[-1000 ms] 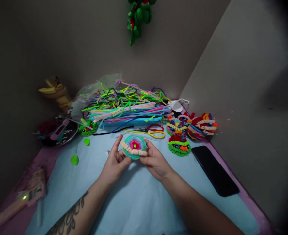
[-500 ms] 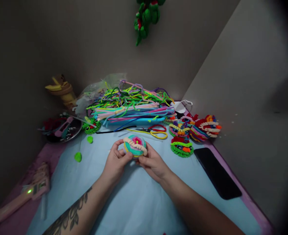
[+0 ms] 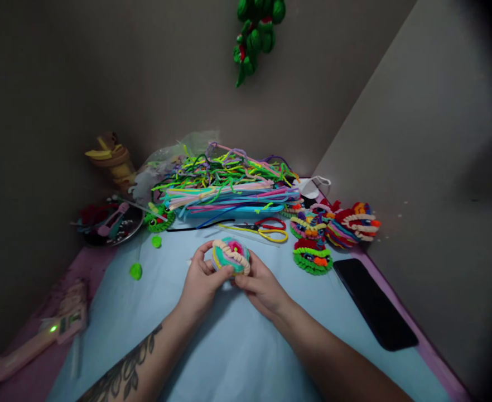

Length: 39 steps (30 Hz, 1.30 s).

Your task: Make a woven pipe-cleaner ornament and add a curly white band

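Both hands grip a round pipe-cleaner craft piece (image 3: 231, 254), coiled in teal, yellow and pink with a cream fuzzy strip across its front. My left hand (image 3: 202, 279) pinches its left edge between thumb and fingers. My right hand (image 3: 259, 285) holds its lower right side, fingers curled beneath it. The piece is held just above the light blue table cover (image 3: 229, 346), tilted to the left.
A heap of coloured pipe cleaners (image 3: 229, 181) lies behind. Red and yellow scissors (image 3: 266, 229) lie in front of it. Finished colourful craft pieces (image 3: 333, 229) sit right, beside a black phone (image 3: 375, 304). A pink glue gun (image 3: 37, 340) lies left, with a dark tray (image 3: 107, 223) and green pompoms (image 3: 136, 271).
The craft piece has been turned in my hands, from facing up and flat to tilted leftward. My left fingers closed over its edge. The camera view shifted slightly.
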Available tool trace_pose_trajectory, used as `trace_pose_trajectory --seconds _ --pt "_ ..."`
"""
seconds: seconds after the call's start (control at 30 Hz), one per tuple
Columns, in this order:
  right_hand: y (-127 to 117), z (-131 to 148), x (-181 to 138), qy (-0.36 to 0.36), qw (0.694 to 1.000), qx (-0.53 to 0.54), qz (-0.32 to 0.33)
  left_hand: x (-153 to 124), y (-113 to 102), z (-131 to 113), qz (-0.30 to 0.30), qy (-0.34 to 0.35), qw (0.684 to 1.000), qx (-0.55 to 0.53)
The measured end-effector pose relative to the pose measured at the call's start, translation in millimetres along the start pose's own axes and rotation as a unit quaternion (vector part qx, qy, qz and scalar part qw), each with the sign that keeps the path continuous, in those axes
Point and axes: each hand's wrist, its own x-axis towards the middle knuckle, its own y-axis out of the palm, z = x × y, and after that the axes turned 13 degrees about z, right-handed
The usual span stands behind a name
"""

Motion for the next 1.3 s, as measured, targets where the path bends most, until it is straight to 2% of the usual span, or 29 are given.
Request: trace_pose_trajectory --seconds 0.13,0.2,0.33,0.47,0.57,0.7,0.77,0.83,0.97,1.3 --pt "-6.8 9.0 -3.0 0.028 0.998 0.049 -0.016 -2.1 -4.1 -2.3 0.073 0.015 0.997 0.006" --pt "-13.3 14.2 -4.2 0.044 0.998 0.046 -0.031 -1.9 -9.2 -5.5 0.072 0.016 0.996 0.039" --pt "-29.1 15.5 -3.7 0.027 0.994 -0.082 -0.072 2.9 -24.7 -11.9 0.066 -0.011 0.989 0.134" --pt "-41.0 6.3 -1.6 0.009 0.972 -0.225 -0.074 8.0 -40.4 -13.4 0.06 -0.028 0.964 0.256" --pt "-44.0 2.8 -1.8 -0.001 0.941 -0.33 -0.075 8.3 -48.8 -13.1 0.045 -0.016 0.925 0.378" --pt "-41.4 6.6 -3.9 -0.027 0.903 -0.423 -0.076 5.8 -56.7 -15.7 0.011 0.03 0.842 0.538" --pt "-38.9 9.2 -4.2 -0.044 0.883 -0.46 -0.085 4.4 -59.0 -19.2 0.002 0.057 0.81 0.584" --pt "-36.8 10.3 -3.0 -0.065 0.857 -0.503 -0.089 3.1 -59.5 -23.4 0.005 0.086 0.79 0.607" --pt "-35.2 8.1 3.6 -0.101 0.827 -0.547 -0.078 1.4 -56.6 -28.3 0.041 0.104 0.79 0.603" --pt "-33.4 4.6 11.5 -0.127 0.826 -0.543 -0.088 6.3 -50.5 -15.4 0.03 0.125 0.808 0.575"
